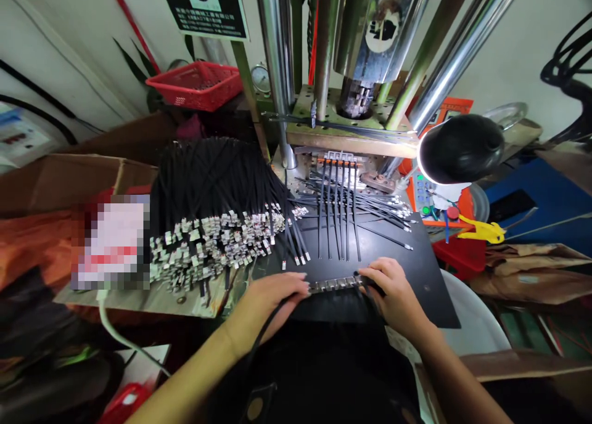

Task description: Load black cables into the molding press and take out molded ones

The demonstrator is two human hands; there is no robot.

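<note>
Close to my body, a narrow metal bar with several slots [335,283] lies level above the front of the black work plate [416,275]. My left hand [277,291] is closed on its left end, thumb and fingers together. At the other end my right hand [392,291] pinches the bar, and a dark cable end shows by those fingers. A dark strand also runs down past my left hand. Beyond the bar, several flat black cables [341,217] stretch forward into a metal holder [342,159] at the press.
A large bundle of black cables with silvery ends [217,239] lies at the left. Press columns [275,73] and a ram [370,36] rise behind. A black lamp [462,148], yellow-handled cutters [483,230] and control buttons are at right; a red basket [198,85] stands back left.
</note>
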